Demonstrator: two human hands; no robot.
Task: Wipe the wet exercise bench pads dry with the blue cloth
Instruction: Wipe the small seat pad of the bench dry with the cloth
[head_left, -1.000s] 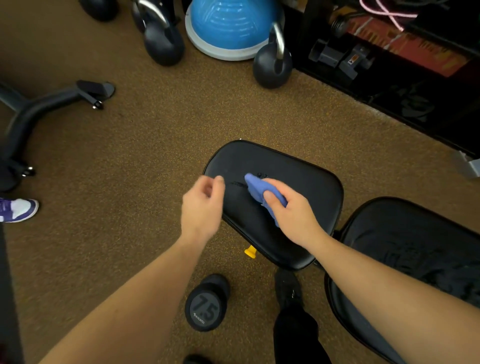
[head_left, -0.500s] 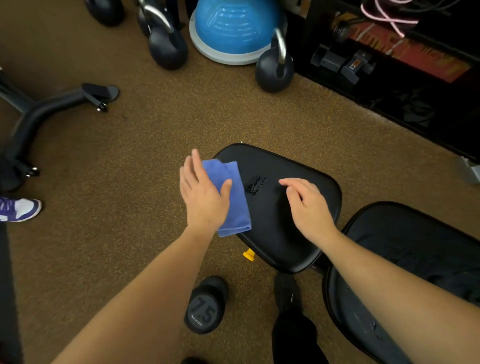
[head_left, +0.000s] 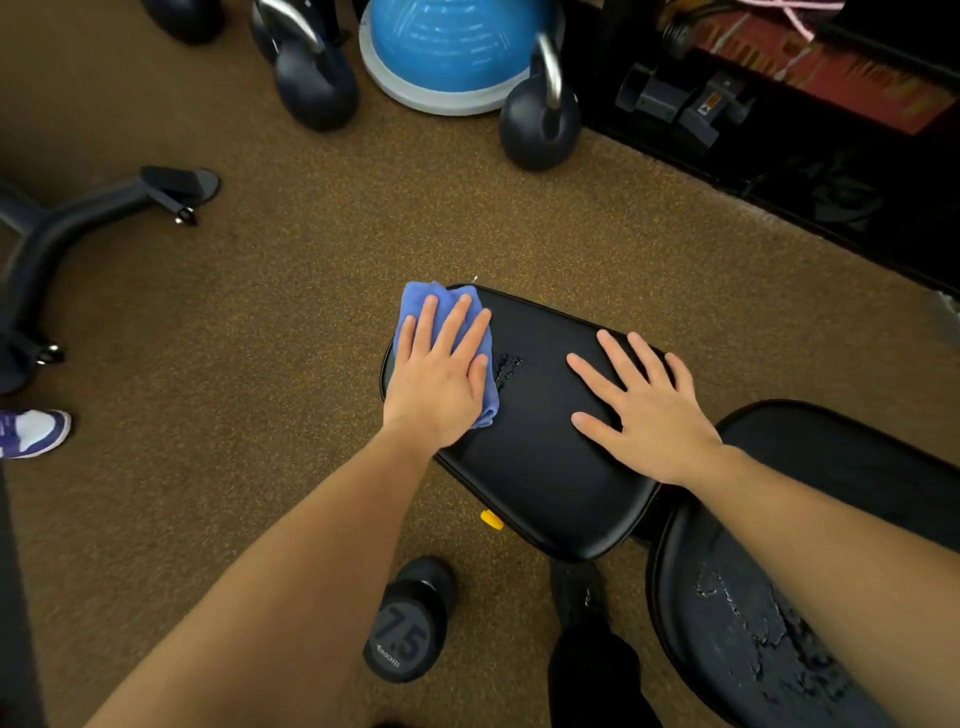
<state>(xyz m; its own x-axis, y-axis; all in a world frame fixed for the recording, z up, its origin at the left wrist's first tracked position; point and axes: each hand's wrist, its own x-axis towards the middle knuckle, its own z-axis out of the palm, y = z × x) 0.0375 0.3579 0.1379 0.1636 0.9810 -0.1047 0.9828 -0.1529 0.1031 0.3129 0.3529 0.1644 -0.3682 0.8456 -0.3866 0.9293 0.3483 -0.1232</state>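
Note:
The black seat pad (head_left: 540, 467) of the bench lies in the middle of the view. My left hand (head_left: 441, 374) presses the blue cloth (head_left: 415, 301) flat on the pad's far left corner, fingers straight. A patch of water drops (head_left: 508, 366) glistens just right of the cloth. My right hand (head_left: 644, 405) lies flat on the right part of the same pad, fingers spread. The longer back pad (head_left: 769, 634) sits at the lower right, with wet streaks on it; my right forearm crosses over it.
A black dumbbell (head_left: 408, 629) lies on the brown floor below the seat pad. Kettlebells (head_left: 540, 117) and a blue balance dome (head_left: 457, 47) stand at the top. A black machine leg (head_left: 78, 218) is at left, a person's shoe (head_left: 31, 431) beside it, dark shelving (head_left: 779, 104) at right.
The cloth passed from my right hand to my left, which has slid it up to the pad's far left corner. My right hand has flattened on the pad's right part.

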